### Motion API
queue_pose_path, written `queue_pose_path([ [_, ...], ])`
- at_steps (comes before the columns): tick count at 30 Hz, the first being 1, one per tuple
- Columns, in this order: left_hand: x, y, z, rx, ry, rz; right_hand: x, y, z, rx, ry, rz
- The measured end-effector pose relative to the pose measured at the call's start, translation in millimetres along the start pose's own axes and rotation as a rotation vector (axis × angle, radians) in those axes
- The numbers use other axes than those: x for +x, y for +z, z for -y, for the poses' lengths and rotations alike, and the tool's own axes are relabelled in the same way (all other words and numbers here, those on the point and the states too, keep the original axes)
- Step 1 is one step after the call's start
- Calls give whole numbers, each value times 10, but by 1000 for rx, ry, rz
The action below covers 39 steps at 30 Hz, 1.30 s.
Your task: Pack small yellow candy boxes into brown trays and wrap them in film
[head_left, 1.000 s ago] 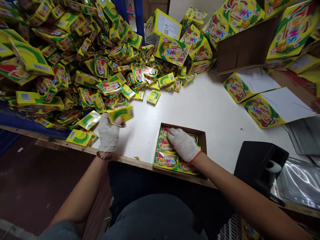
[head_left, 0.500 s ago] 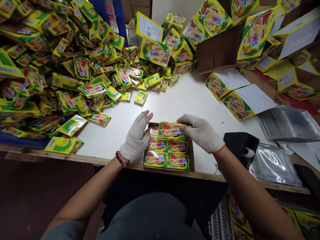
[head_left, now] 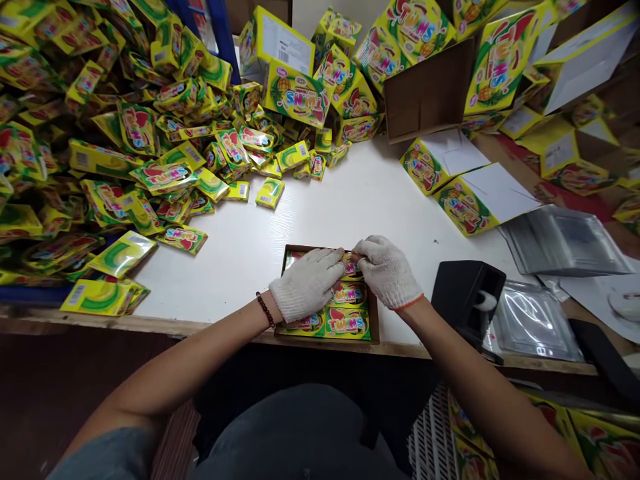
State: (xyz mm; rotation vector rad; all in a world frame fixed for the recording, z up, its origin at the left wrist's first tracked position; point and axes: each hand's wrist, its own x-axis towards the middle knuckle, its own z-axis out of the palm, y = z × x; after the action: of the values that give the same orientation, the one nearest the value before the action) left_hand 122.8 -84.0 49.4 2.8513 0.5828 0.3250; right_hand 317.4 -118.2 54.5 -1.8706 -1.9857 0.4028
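My left hand (head_left: 309,283), in a white fingerless glove, lies flat with stretched fingers across small yellow-green TWINS packs in a shallow brown cardboard tray (head_left: 374,317). It covers most of the tray's left column. My right hand (head_left: 387,272), gloved alike, has its fingers bent together at the tray's upper right corner, pinching the edge of a TWINS pack (head_left: 351,267). Below that pack, two more packs, a middle one (head_left: 349,294) and a front one (head_left: 349,323), lie face up in the right column. The fingertips of both hands nearly meet.
A big heap of loose TWINS packs (head_left: 165,177) spreads over the table's left. Printed display boxes (head_left: 297,93) and an open brown box (head_left: 430,90) stand at the back. To the right are a black tape dispenser (head_left: 465,297) and clear plastic covers (head_left: 537,323).
The pack held above the tray's top row has gone down into the upper right place. My left hand has moved right, from the tray's side to flat over the packs.
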Motion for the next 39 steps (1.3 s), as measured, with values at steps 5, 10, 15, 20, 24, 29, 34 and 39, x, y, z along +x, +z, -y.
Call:
queue_pose_path([
  [5, -51, 47, 35, 73, -20, 42, -53, 80, -81, -24, -8, -65],
  [10, 59, 2, -45, 34, 99, -1, -53, 12, -325, 360, 166, -222],
  [15, 262, 64, -119, 69, 179, 79, -12, 114, -490, 575, 293, -1],
  [20, 272, 204, -125, 107, 131, 124, -16, 194, -551, 504, 257, -3],
  [24, 262, 251, -111, 73, 102, 193, -20, 146, -542, 479, 234, 23],
  [29, 185, 296, -118, 55, 122, 212, 65, 66, -469, 371, 154, 125],
  [34, 228, 186, -4, -158, 199, 127, 242, 24, -412, 223, 114, 286],
  [39, 401, -162, 771, -349, -239, -259, 481, 174, -500, 288, 97, 289],
])
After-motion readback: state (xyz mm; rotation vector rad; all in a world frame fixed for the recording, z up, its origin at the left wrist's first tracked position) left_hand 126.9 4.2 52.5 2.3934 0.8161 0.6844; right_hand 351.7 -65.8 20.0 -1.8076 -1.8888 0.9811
